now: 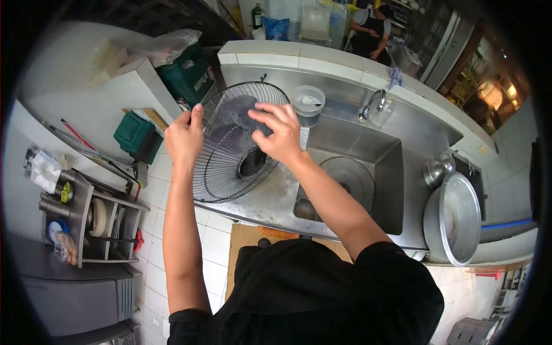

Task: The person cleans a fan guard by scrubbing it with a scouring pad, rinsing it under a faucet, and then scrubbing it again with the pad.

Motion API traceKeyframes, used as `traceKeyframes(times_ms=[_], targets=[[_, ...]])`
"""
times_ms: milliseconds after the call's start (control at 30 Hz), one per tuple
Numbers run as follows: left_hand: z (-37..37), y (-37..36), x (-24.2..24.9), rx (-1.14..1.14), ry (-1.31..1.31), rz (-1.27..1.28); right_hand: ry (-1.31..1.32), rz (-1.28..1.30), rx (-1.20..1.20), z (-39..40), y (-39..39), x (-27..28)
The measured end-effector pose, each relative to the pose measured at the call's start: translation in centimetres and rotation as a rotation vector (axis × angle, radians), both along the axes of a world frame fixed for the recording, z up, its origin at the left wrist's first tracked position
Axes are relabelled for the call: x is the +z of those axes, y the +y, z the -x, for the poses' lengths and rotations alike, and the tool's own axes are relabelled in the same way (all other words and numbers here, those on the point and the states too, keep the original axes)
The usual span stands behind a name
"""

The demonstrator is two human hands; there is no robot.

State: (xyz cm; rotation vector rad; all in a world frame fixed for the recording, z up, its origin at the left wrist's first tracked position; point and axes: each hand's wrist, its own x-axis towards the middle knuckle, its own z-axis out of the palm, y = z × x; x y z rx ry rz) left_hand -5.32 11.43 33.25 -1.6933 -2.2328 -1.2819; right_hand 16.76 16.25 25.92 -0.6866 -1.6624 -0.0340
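Observation:
A round black wire fan guard (215, 175) is tilted up over the counter left of the sink, with a dark hub at its lower middle. My left hand (185, 138) is closed on its left rim, thumb up. My right hand (277, 129) is at the guard's upper right, fingers bent toward the thumb around something dark I cannot make out. Dark grey rounded shapes show through the wires beside those fingers. In the steel sink (388, 155) lies another round wire guard (348, 178), with a small round container (305, 209) at the sink's near left corner.
A clear plastic tub (308, 99) stands behind the guard. The faucet (374, 106) rises at the sink's back edge. A large metal basin (454, 218) leans at the right. Green bins (184, 75) and a low shelf (109, 230) are on the left. Another person (371, 31) stands beyond the tiled wall.

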Motion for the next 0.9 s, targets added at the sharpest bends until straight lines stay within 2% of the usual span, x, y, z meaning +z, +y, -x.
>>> traceKeyframes(times_ms=[67,200,267,300,400,433,533,667,733,800,900], targets=[[0.8,0.8,0.3,0.026,-0.004,0.026,-0.020,0.025,0.022,0.4,0.7,0.3],[0.8,1.0,-0.2,-0.004,0.027,0.024,0.045,0.169,-0.162,1.6,3.2,4.9],[0.9,0.9,-0.4,0.031,0.012,0.017,-0.094,0.204,-0.044,1.9,4.1,6.3],[0.9,0.8,-0.2,0.032,0.011,0.018,-0.132,0.118,-0.028,2.4,4.4,6.4],[1.4,0.1,-0.1,0.032,-0.029,0.040,-0.109,0.166,0.088,1.6,5.4,6.2],[1.3,-0.1,-0.3,0.004,-0.032,0.019,-0.071,0.293,0.102,1.1,5.8,6.1],[0.7,0.5,-0.6,0.004,0.006,-0.062,-0.102,0.238,-0.080,2.1,5.0,6.8],[0.6,0.9,0.2,0.001,0.017,0.010,-0.145,0.144,0.062,3.1,3.8,7.4],[0.6,0.5,-0.2,-0.013,0.009,0.037,-0.071,0.151,-0.055,2.1,5.2,7.1],[0.2,0.6,-0.1,-0.018,0.032,-0.050,-0.100,0.201,-0.105,1.5,5.8,6.7],[0.2,1.1,0.2,0.021,0.040,0.020,-0.176,0.097,-0.163,2.0,5.8,6.2]])
